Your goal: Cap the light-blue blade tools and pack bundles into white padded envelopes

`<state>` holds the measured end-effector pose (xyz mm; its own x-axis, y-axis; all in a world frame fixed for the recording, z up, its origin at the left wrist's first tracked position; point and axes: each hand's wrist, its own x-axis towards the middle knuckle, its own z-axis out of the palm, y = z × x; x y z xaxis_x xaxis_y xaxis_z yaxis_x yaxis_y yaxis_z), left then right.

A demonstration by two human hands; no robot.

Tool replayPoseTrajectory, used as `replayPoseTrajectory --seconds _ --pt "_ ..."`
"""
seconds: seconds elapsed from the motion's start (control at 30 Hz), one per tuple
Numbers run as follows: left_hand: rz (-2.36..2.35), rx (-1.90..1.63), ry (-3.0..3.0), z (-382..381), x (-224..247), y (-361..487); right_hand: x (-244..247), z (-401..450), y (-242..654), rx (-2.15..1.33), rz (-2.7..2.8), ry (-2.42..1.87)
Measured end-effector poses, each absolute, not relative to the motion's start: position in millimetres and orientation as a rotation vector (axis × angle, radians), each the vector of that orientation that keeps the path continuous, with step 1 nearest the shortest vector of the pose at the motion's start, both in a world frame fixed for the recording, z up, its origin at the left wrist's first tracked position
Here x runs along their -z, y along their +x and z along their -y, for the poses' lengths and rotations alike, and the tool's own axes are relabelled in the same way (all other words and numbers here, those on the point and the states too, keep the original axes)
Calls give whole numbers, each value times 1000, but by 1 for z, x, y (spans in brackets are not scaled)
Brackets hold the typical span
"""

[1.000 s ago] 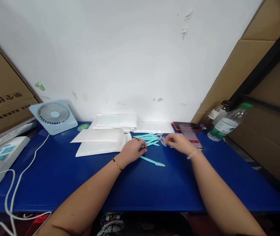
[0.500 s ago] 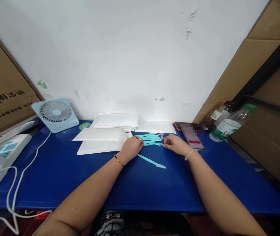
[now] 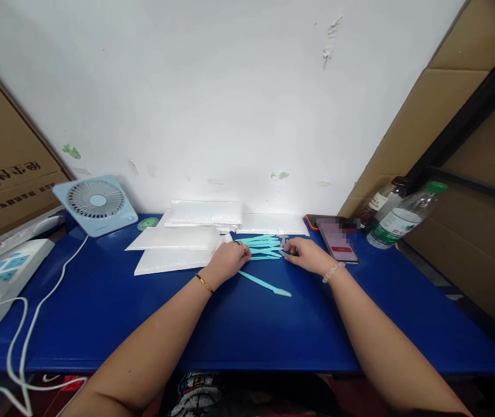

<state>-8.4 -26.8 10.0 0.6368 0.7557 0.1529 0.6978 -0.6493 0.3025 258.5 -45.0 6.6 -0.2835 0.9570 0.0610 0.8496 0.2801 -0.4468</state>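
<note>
Several turquoise eyebrow razors point(image 3: 261, 243) lie fanned out on the blue table, their handles pointing left. My left hand point(image 3: 229, 259) has its fingers curled over the handle end of the nearest razors and grips there; its fingers hide those ends. At the blade ends, my right hand point(image 3: 308, 255) pinches a small translucent piece, which looks like a blade cap point(image 3: 283, 253). More translucent pieces point(image 3: 283, 240) lie just behind those fingers. A single razor point(image 3: 267, 284) rests apart, nearer to me, with its blade end to the right.
White padded mailers point(image 3: 178, 238) are stacked behind and left of my left hand. A phone point(image 3: 338, 243) lies right of my right hand, with bottles point(image 3: 395, 225) beyond it. At the left stand a blue fan point(image 3: 97, 202) and a power strip point(image 3: 10, 278) with white cables.
The whole view has shifted slightly. My right fingers have opened out a little around the blade ends. My left hand stays on the handles, and the lone razor lies as before.
</note>
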Motion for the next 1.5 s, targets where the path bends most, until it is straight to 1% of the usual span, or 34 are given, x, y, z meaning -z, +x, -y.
replayPoseTrajectory --seconds 0.1,0.3,0.83,1.3,1.5 --pt "-1191 -391 2636 27 -11 -9 -8 46 258 -490 2239 -1652" --pt "-1176 -381 2630 27 -12 -9 -13 50 260 -693 2196 -1677" --pt "-1100 -415 2639 28 -8 -8 -15 53 255 -635 2256 -1620" --pt "-1119 -372 2651 30 -12 -8 -17 54 255 -737 2236 -1625" --pt "-1069 -386 2659 32 -9 -5 -17 56 244 -764 2246 -1558"
